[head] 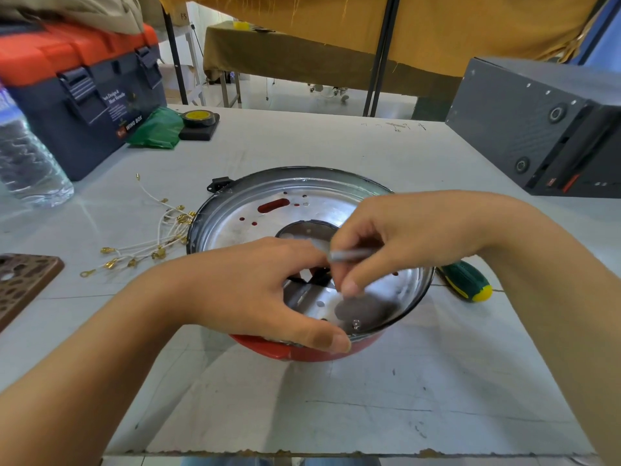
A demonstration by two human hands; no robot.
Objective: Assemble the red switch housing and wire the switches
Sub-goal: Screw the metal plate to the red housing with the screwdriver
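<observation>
While the left hand [255,290] grips 1 red housing [302,353], the right hand [386,237] pinches 1 metal rod [351,254].

Two hands, the left hand [255,294] and the right hand [403,237], show over one tabletop [336,391]. One red housing [302,351] sits there. One bundle of wires [148,240] lies beside it; the strands are too tangled to count. There is one screwdriver [465,280], one toolbox [80,92], one water bottle [27,156], one tape roll [199,117], one green bag [156,129] and one grey box [537,129].
</observation>
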